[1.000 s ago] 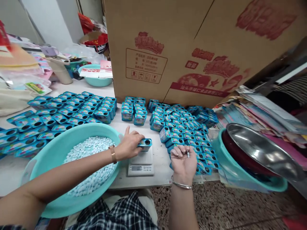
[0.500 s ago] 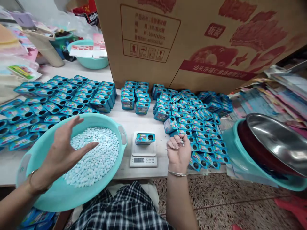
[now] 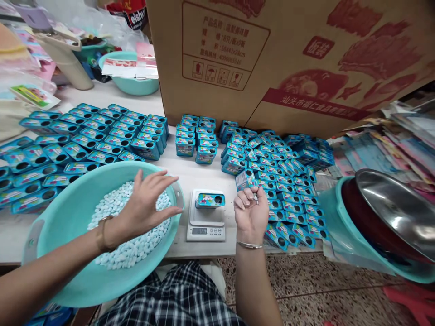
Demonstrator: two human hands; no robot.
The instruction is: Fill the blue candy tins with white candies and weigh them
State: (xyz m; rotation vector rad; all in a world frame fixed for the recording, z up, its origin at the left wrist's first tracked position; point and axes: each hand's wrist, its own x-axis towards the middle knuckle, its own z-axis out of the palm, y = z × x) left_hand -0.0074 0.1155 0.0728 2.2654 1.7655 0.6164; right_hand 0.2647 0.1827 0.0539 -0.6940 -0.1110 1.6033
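Observation:
My left hand (image 3: 149, 199) hovers over the right part of a turquoise basin (image 3: 64, 231), thumb and fingers apart with nothing between them. Inside the basin lies a heap of small pale-blue candies (image 3: 136, 251). Beside it, a white digital scale (image 3: 206, 233) carries one blue candy tin (image 3: 210, 199) with a dark round hole in its top. To the right of the scale, my right hand (image 3: 251, 215) is turned palm up with curled fingers, closed on a few pale candies (image 3: 255, 197). It is close to the front of the right-hand group of tins.
Rows of blue tins (image 3: 91, 131) stand on the left, with more tins (image 3: 285, 185) on the right and a small group in the middle. A large cardboard box (image 3: 217, 99) rises behind them. Stacked bowls (image 3: 401, 208) sit at the right edge.
My left hand has moved right across the basin toward the scale, fingers still apart. My right hand stays by the tins, its fingers slightly looser around the candies. The view has shifted slightly.

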